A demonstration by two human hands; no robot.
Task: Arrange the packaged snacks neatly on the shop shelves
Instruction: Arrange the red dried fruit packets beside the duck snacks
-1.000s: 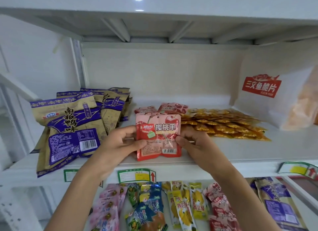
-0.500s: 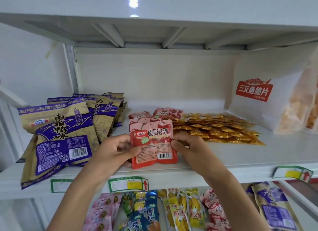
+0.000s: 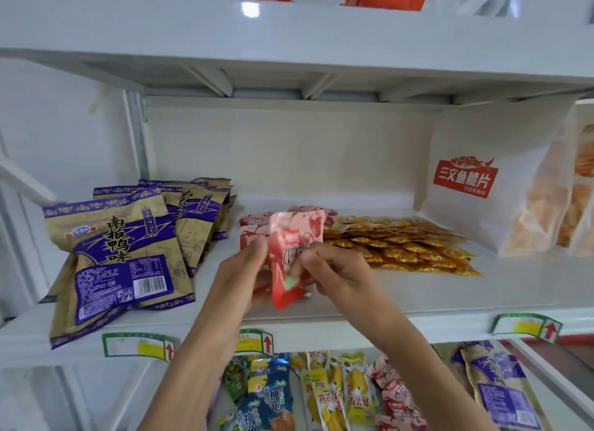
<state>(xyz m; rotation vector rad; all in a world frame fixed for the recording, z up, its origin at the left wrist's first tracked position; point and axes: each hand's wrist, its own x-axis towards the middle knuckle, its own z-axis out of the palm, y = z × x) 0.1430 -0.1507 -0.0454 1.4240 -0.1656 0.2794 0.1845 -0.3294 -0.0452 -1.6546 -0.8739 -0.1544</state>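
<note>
The red packet (image 3: 291, 260) is tilted on edge above the shelf (image 3: 418, 289), pinched between the left hand (image 3: 244, 270) and right hand (image 3: 334, 270), in front of the red pile (image 3: 254, 225).

1. Bright, even white light; a ceiling lamp glares off the glossy white upper shelf edge (image 3: 250, 9).
2. Motion blur smears the red foil snack packet (image 3: 291, 263) and both hands.
3. Wide-angle distortion bows shelf lines at frame edges.

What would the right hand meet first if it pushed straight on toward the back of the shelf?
Probably the red snack packets lying behind the red packet that the right hand holds; depth is unclear.
</note>
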